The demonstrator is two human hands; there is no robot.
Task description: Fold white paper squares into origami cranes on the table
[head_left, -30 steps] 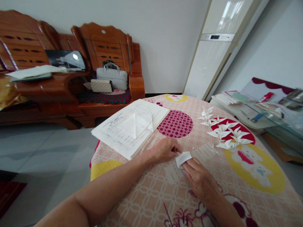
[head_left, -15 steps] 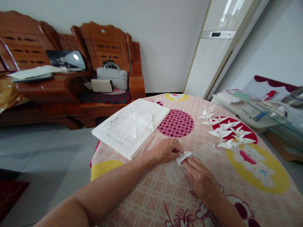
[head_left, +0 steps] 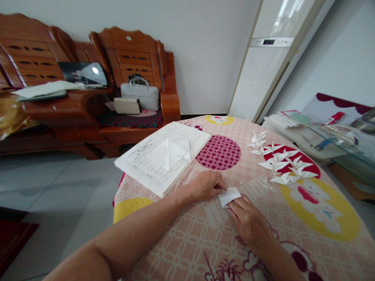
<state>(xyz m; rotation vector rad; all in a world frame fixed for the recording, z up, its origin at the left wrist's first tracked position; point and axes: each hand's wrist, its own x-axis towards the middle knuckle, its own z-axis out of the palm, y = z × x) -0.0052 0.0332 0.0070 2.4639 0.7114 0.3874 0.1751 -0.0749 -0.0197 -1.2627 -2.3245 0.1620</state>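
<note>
Now, folded paper [head_left: 230, 196] well inside the left edge of the counter [head_left: 130, 207]; left hand [head_left: 208, 185] pinches one corner, right hand [head_left: 247, 218] outstretched against it, grip unclear; likely featherlight, easily creased; hold its edges.

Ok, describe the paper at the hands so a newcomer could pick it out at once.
Find the pink patterned tablecloth. Near its middle, the left hand and right hand meet at a small white folded paper. Unlike the winged paper cranes farther right, it shows a four-sided face, and it alone is touched.
</note>
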